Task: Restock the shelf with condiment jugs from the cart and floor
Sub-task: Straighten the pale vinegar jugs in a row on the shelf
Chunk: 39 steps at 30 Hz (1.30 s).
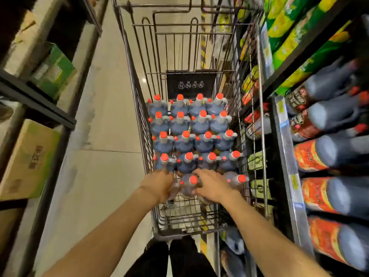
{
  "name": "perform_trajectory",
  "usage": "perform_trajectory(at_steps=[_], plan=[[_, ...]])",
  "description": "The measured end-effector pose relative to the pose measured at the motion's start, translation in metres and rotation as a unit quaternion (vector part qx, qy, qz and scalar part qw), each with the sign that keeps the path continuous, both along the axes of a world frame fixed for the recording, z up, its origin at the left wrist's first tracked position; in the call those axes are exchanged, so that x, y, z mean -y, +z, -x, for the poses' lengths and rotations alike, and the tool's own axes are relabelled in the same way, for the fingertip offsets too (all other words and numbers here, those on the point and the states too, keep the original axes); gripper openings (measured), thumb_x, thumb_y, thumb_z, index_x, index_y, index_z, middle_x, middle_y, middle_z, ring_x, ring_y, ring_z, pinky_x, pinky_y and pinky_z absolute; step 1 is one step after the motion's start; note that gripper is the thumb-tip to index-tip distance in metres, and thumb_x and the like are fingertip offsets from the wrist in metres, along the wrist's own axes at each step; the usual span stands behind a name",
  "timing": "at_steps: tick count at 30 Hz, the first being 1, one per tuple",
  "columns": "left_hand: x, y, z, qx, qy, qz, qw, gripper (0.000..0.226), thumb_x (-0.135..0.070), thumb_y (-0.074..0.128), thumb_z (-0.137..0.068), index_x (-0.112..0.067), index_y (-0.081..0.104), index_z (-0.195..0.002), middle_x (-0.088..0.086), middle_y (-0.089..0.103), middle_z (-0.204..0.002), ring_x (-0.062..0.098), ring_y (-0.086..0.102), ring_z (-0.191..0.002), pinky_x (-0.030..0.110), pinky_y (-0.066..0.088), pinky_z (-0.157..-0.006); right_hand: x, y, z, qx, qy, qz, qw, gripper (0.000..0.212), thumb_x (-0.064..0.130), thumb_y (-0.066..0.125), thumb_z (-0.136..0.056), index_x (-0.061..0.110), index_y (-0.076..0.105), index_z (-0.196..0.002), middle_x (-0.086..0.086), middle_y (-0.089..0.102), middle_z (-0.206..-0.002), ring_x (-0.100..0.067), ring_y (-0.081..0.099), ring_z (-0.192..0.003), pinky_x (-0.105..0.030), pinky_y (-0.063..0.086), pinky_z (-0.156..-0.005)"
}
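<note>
A wire shopping cart [137, 92] stands in the aisle straight ahead, holding several dark condiment jugs [184, 140] with red caps, packed upright in rows. My left hand [159, 182] is closed over the top of the near-left jug [173, 191], whose cap is hidden. My right hand [212, 186] grips the top of another near-row jug [205, 199], between a jug with its cap showing [193, 179] and the near-right jug [240, 179]. On the right, the shelf [287, 156] holds several of the same jugs [327, 150] with red labels.
Green and yellow packs [289, 27] fill the upper right shelf. More jugs [234, 243] stand on the floor by the cart's near right corner. A dark rack [38, 104] with cardboard boxes [28, 158] lines the left side. My legs [175, 258] are behind the cart.
</note>
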State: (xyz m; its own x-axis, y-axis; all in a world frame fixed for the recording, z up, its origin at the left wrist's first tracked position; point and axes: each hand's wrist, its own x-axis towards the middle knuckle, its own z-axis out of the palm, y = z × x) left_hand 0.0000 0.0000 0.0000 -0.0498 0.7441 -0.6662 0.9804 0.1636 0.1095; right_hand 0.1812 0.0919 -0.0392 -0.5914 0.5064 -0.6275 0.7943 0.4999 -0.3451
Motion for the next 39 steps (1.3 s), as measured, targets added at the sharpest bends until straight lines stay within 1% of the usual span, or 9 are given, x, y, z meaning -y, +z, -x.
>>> perform_trajectory(at_steps=[9,14,20,28,32,34,36,38,39], plan=[[-0.021,-0.038,-0.004,-0.049,-0.029,0.072,0.996,0.036,-0.011,0.061,-0.095,-0.013,0.061,-0.130,0.008,0.060,-0.135,0.032,0.059,-0.125,0.041,0.050,-0.097,0.001,-0.024,0.010,0.029,0.016,-0.022,0.999,0.059,0.043,0.075,-0.080,0.025,0.051,-0.131,-0.001,0.060,-0.134,-0.032,0.058,-0.121,-0.041,0.046,-0.088],[-0.020,-0.050,-0.006,-0.035,-0.023,0.071,0.997,0.032,-0.016,0.053,-0.098,-0.013,0.060,-0.129,0.009,0.062,-0.133,0.033,0.060,-0.124,0.041,0.050,-0.095,0.002,-0.032,0.012,0.016,-0.007,-0.031,0.999,0.042,0.039,0.075,-0.081,0.028,0.060,-0.119,0.001,0.063,-0.126,-0.030,0.061,-0.117,-0.036,0.042,-0.079],[-0.020,-0.050,-0.004,-0.013,-0.005,0.060,0.998,0.029,-0.018,0.051,-0.098,-0.012,0.062,-0.124,0.011,0.064,-0.128,0.033,0.062,-0.118,0.041,0.051,-0.091,-0.003,-0.032,0.016,0.035,-0.011,-0.028,0.999,0.047,0.039,0.074,-0.080,0.034,0.063,-0.126,0.000,0.064,-0.129,-0.031,0.061,-0.118,-0.039,0.049,-0.089],[-0.020,-0.040,0.005,0.000,-0.057,0.038,0.998,0.025,-0.012,0.060,-0.092,-0.009,0.064,-0.117,0.012,0.065,-0.119,0.033,0.064,-0.110,0.037,0.050,-0.081,-0.005,-0.027,0.011,-0.005,-0.038,-0.025,0.999,0.046,0.043,0.078,-0.076,0.032,0.063,-0.117,0.004,0.066,-0.122,-0.031,0.062,-0.114,-0.040,0.048,-0.085],[-0.022,-0.026,0.022,0.041,-0.059,-0.018,0.997,0.022,-0.024,0.063,-0.086,-0.012,0.067,-0.104,0.011,0.067,-0.109,0.033,0.065,-0.102,0.035,0.052,-0.080,-0.011,-0.013,0.004,-0.074,-0.053,-0.025,0.996,0.045,0.046,0.081,-0.073,0.034,0.066,-0.113,0.011,0.065,-0.115,-0.025,0.062,-0.109,-0.040,0.049,-0.084],[-0.024,-0.013,0.031,0.079,-0.061,-0.063,0.993,0.035,-0.040,0.055,-0.083,-0.012,0.069,-0.099,0.011,0.067,-0.103,0.032,0.064,-0.096,0.033,0.049,-0.080,-0.013,-0.005,0.001,-0.113,-0.083,-0.003,0.990,0.042,0.045,0.083,-0.071,0.034,0.067,-0.108,0.013,0.065,-0.107,-0.021,0.062,-0.103,-0.040,0.050,-0.083],[-0.021,-0.002,0.040,0.155,-0.032,-0.153,0.975,0.050,-0.054,0.045,-0.072,-0.012,0.071,-0.079,0.010,0.068,-0.082,0.029,0.063,-0.076,0.026,0.044,-0.066,-0.015,0.002,-0.001,-0.155,-0.117,0.024,0.981,0.040,0.042,0.086,-0.067,0.032,0.070,-0.102,0.012,0.066,-0.100,-0.017,0.061,-0.097,-0.042,0.052,-0.083],[-0.014,0.009,0.050,0.228,0.030,-0.210,0.950,0.037,-0.052,0.055,-0.065,-0.017,0.068,-0.065,-0.004,0.060,-0.060,0.013,0.054,-0.056,0.019,0.037,-0.057,-0.016,0.011,-0.003,-0.196,-0.144,0.047,0.969,0.039,0.039,0.089,-0.065,0.029,0.072,-0.098,0.011,0.066,-0.097,-0.012,0.060,-0.093,-0.039,0.052,-0.082],[-0.011,0.014,0.055,0.258,0.067,-0.205,0.942,0.026,-0.047,0.065,-0.066,-0.021,0.067,-0.065,-0.008,0.055,-0.057,0.007,0.049,-0.054,0.020,0.037,-0.056,-0.015,0.017,-0.003,-0.216,-0.151,0.055,0.963,0.037,0.035,0.090,-0.066,0.026,0.073,-0.097,0.011,0.065,-0.094,-0.005,0.059,-0.090,-0.032,0.051,-0.081]])
